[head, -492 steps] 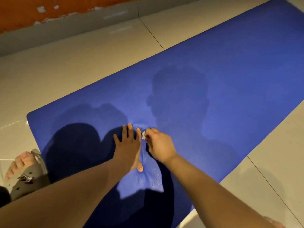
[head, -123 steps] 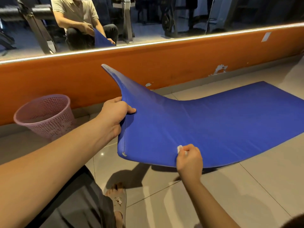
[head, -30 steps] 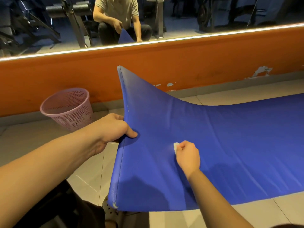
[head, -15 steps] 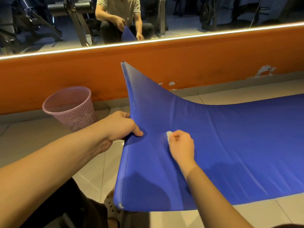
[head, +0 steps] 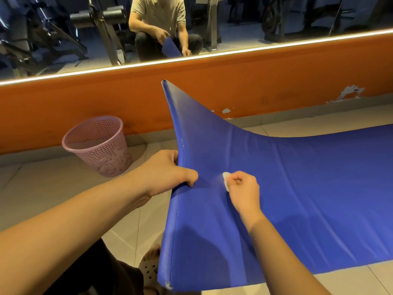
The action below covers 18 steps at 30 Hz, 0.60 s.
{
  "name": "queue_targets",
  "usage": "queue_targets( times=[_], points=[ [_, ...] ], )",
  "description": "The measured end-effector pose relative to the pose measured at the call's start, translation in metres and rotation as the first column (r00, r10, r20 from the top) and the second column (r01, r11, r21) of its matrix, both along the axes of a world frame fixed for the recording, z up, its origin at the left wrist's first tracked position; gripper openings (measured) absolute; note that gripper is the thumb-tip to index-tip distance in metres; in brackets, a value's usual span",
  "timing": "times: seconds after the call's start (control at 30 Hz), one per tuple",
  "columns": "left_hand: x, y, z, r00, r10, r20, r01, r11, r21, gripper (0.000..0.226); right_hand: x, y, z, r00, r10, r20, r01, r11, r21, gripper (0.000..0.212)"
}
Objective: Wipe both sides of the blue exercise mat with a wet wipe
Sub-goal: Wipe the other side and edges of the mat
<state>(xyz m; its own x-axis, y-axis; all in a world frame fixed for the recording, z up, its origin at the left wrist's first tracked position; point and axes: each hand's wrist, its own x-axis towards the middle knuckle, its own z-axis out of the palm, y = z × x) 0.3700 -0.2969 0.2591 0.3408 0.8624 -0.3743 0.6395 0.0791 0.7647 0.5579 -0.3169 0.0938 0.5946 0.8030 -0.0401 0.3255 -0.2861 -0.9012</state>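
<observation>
Two hands share the job. The left hand (head: 168, 173) grips the short edge of the blue exercise mat (head: 308, 188), thumb on top and fingers curled underneath, holding that end up off the floor (head: 42, 177). The right hand (head: 242, 188) pinches a small balled wet wipe (head: 225, 180) at its fingertips and presses it to the mat just beside the left thumb. To do this stroke well, I would pull the raised edge taut (a slack sheet gives way under pressure) and wipe in overlapping passes from the held end outward. The right wrist is straight, knuckles up, forearm reaching in from the lower right. Most of the mat lies on the tiled floor, with a pink basket (head: 100, 145) near the orange wall (head: 85, 103).
</observation>
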Motion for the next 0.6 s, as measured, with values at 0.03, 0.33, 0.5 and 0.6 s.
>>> queue_targets(
  times=[0.03, 0.33, 0.5, 0.6],
  points=[
    [0.0, 0.0, 0.0, 0.999, -0.029, -0.018, 0.029, 1.0, 0.008, 0.026, -0.012, 0.004, 0.014, 0.997, 0.067, -0.032, -0.064, 0.992, 0.105, 0.041],
    [-0.003, 0.001, 0.003, 0.994, -0.104, -0.033, 0.105, 0.994, 0.021, 0.025, 0.017, 0.006, -0.026, 0.991, -0.102, -0.088, 0.094, 0.991, -0.092, 0.039],
    [-0.004, -0.002, 0.002, 0.984, -0.171, -0.051, 0.172, 0.985, 0.027, 0.026, -0.003, 0.023, -0.006, 0.999, -0.031, -0.026, 0.032, 0.998, 0.047, 0.04],
    [-0.004, -0.002, 0.002, 0.981, -0.184, -0.061, 0.185, 0.982, 0.025, 0.025, -0.026, 0.033, 0.036, 0.985, 0.157, -0.067, -0.128, 0.939, 0.319, 0.035]
  ],
)
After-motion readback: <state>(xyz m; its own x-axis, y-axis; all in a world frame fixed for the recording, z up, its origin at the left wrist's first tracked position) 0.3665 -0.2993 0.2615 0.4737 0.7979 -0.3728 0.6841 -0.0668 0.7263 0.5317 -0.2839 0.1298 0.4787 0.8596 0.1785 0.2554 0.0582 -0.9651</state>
